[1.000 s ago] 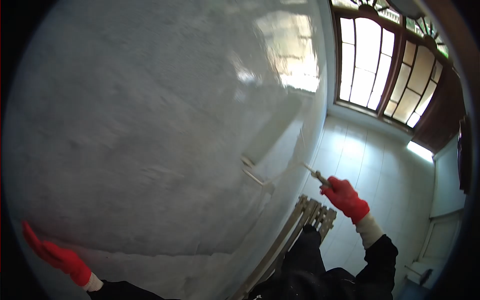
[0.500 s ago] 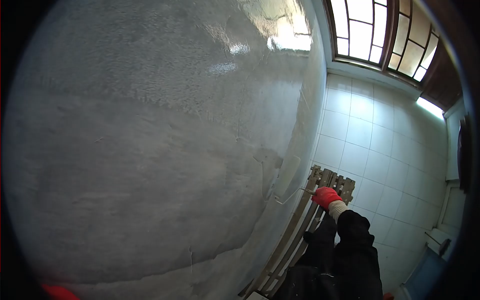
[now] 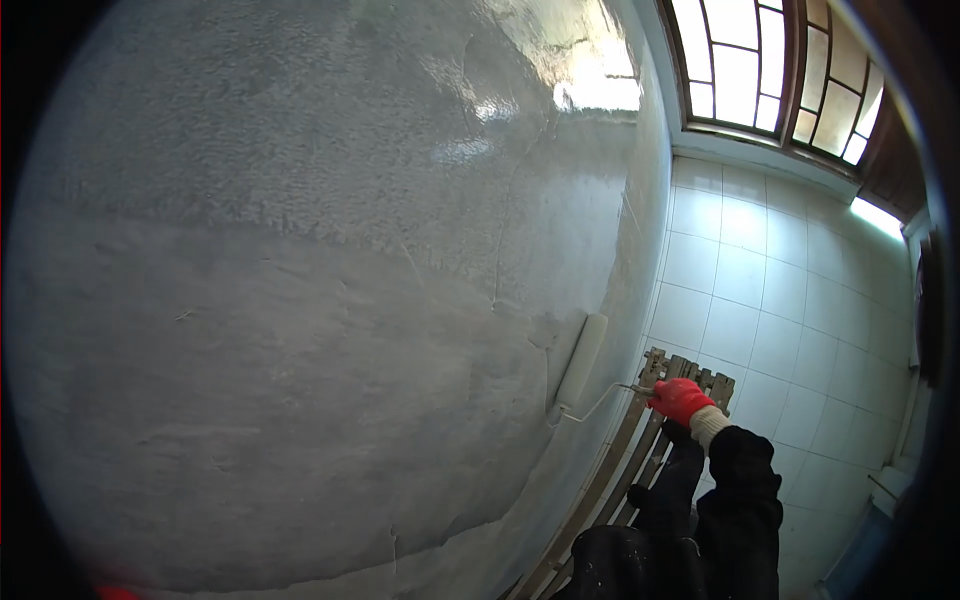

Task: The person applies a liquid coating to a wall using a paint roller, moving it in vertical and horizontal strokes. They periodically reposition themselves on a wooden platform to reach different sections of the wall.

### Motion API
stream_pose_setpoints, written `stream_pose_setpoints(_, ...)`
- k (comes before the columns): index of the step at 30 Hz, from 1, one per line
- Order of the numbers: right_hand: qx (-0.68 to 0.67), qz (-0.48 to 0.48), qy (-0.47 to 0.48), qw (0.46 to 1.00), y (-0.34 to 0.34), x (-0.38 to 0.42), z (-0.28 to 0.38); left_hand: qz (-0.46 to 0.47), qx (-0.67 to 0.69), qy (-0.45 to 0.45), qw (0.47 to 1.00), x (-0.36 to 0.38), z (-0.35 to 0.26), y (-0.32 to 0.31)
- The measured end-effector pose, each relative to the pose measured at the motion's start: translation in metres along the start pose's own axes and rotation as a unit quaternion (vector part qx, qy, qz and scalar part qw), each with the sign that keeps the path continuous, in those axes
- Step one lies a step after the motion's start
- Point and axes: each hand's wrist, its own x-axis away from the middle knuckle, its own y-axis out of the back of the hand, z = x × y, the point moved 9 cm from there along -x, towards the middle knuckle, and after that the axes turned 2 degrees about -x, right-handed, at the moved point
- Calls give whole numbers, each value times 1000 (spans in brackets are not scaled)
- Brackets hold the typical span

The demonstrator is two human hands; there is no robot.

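My right hand (image 3: 682,400), in a red glove with a pale knitted cuff, is closed around the handle of a paint roller (image 3: 582,362). The roller's long whitish sleeve lies against the grey wall (image 3: 330,420), near its lower right part, and its bent wire frame reaches back to the glove. Only a sliver of red, apparently my left hand (image 3: 118,593), shows at the bottom left edge; its fingers are out of sight. The wall looks wet and glossy towards the top, with a darker coated area ending in an uneven edge low down.
A slatted wooden bench (image 3: 620,470) stands along the wall, below my dark-clothed legs (image 3: 670,490). White floor tiles (image 3: 735,270) lie beyond it. A barred window (image 3: 737,70) is at the top right, and a blue object (image 3: 862,550) sits at the lower right.
The view has shifted, so wall, bench and window appear farther right and lower. The roller sleeve looks sharper now. My right hand keeps its grip, and less red shows at bottom left.
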Motion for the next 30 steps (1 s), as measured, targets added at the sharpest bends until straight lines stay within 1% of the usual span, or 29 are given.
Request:
stream_pose_setpoints(1, -23, -25, 24, 999, 9, 9, 5, -13, 4, -10, 1000, 3, 4, -1)
stream_pose_setpoints(2, -20, -29, 26, 999, 14, 16, 7, -28, 7, -21, 999, 6, 7, -1)
stream_pose_setpoints(3, -36, -38, 33, 998, 21, 22, 11, -30, 3, -17, 999, 3, -3, 3)
stream_pose_setpoints(5, -43, -60, 44, 996, 39, 32, 21, -20, -4, 62, 998, -6, -17, 6)
stream_pose_setpoints(6, -40, -66, 47, 996, 51, 39, 30, -13, 4, 76, 997, -4, -13, 4)
stream_pose_setpoints(9, -58, -86, 103, 989, 86, 55, 59, 5, 51, 104, 993, 11, 4, -7)
stream_pose_setpoints(10, -54, -96, 106, 988, 96, 58, 65, 8, 67, 119, 991, 14, 11, -8)
stream_pose_setpoints(12, -71, -107, 132, 983, 123, 73, 93, 13, 95, 146, 985, 18, 21, -11)
stream_pose_setpoints(13, -101, -113, 141, 978, 134, 78, 105, 14, 104, 159, 982, 20, 24, -10)
stream_pose_setpoints(15, -114, -121, 149, 975, 162, 91, 135, 14, 114, 181, 977, 22, 30, -8)
stream_pose_setpoints(17, -126, -120, 153, 973, 193, 103, 163, 4, 103, 197, 975, 24, 33, -2)
stream_pose_setpoints(18, -118, -131, 163, 971, 210, 110, 179, 8, 99, 197, 975, 23, 31, -1)
stream_pose_setpoints(20, -154, -135, 172, 964, 239, 123, 204, 17, 94, 196, 976, 19, 23, -1)
stream_pose_setpoints(21, -145, -144, 180, 962, 252, 129, 215, 19, 81, 211, 974, 19, 22, -1)
stream_pose_setpoints(22, -175, -153, 197, 952, 265, 134, 226, 10, 73, 221, 972, 19, 22, 1)
stream_pose_setpoints(24, -232, -169, 239, 928, 295, 147, 251, 27, 76, 219, 972, 19, 19, 1)
stream_pose_setpoints(25, -221, -178, 254, 925, 310, 155, 266, 22, 87, 224, 970, 16, 18, 2)
stream_pose_setpoints(26, -226, -181, 252, 923, 325, 163, 278, 11, 70, 237, 969, 16, 20, 5)
stream_pose_setpoints(27, -230, -183, 254, 922, 341, 169, 293, 13, 84, 228, 970, 17, 19, 5)
stream_pose_setpoints(28, -215, -192, 274, 917, 356, 175, 311, 15, 97, 219, 971, 19, 18, 5)
stream_pose_setpoints(30, -271, -245, 351, 863, 392, 202, 345, 11, 88, 238, 967, 21, 22, 8)
